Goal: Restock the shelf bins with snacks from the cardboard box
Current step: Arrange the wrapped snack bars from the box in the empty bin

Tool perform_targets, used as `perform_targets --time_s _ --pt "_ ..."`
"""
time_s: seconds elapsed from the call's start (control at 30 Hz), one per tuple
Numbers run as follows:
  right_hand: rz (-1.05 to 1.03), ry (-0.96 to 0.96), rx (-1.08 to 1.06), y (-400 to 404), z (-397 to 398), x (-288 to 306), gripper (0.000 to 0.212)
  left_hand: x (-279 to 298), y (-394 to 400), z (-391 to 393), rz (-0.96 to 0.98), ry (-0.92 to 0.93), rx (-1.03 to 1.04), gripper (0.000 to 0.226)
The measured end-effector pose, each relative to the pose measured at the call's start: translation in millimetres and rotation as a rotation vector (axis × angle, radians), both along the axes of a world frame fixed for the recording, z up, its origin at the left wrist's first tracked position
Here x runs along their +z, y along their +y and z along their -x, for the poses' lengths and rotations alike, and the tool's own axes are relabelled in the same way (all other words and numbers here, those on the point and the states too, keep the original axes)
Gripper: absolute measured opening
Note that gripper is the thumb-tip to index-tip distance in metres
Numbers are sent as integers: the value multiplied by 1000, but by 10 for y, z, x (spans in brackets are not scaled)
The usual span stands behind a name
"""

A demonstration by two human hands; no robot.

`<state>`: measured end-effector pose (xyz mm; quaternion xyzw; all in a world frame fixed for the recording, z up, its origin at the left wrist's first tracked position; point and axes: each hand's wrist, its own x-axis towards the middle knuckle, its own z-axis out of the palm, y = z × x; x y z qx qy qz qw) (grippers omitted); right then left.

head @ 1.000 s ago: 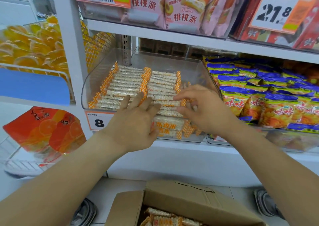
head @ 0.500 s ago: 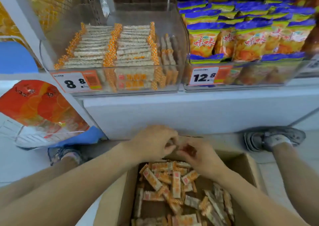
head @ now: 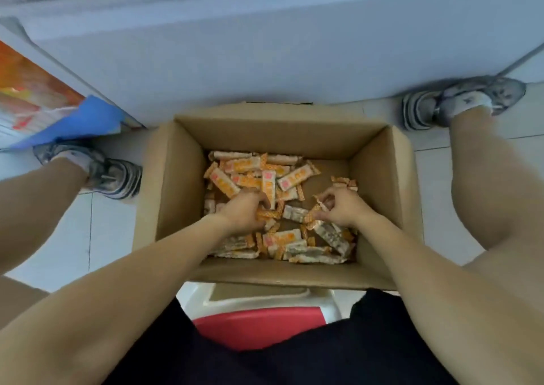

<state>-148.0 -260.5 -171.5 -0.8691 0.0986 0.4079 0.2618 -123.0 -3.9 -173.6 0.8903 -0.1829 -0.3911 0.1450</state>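
An open brown cardboard box sits on the floor, its flaps spread. Loose snack bars in orange-and-white wrappers lie jumbled flat across its bottom, pointing every way. Most are heaped beyond and beneath the fingers, a few under the wrists, and a small cluster lies just past the right fingertips.

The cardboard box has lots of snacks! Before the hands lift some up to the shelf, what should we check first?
1. Snacks left in the cardboard box: ok.
2. Left hand curled on bars: ok.
3. Right hand pinching bars: ok.
4. Box flaps open, way out clear: ok.
5. Room in the shelf bin: cannot tell, it is out of view.
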Motion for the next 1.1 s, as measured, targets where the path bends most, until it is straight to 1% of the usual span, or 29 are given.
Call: perform_targets --time_s 0.1,0.17,0.27,0.4,0.47,0.6,0.67,0.73,0.77,0.87,1.0,1.1 --pt "90 29 2 7 103 -211 66 -135 35 62 -6 -65 -13 46" --pt "121 31 -49 68 157 -291 65 -196 48 63 20 -88 26 48" --pt "163 24 -108 143 215 -345 60 -239 4 86 85 -56 258 49" --pt "61 86 -199 140 254 -347 71 -301 -55 97 113 -2 521 63" --pt "-25 93 -277 127 239 -322 72 -313 -88 62 145 32 640 67" --pt "-168 148 -349 121 195 -279 74 -305 -201 -71 145 117 835 53" --pt "-209 176 -343 130 176 -265 73 -342 -228 -110 154 113 876 42" --pt "-246 184 -342 139 161 -274 70 -376 -252 -95 152 97 887 24" --pt "-268 182 -357 145 155 -271 71 -400 -258 -75 149 95 882 22" --pt "-260 171 -405 145 132 -291 71 -403 -277 -24 119 120 868 29" --pt "-196 175 -386 73 203 -332 52 -437 -310 16 126 132 880 40" --pt "-236 165 -419 49 281 -299 52 -479 -374 36 139 85 908 39"
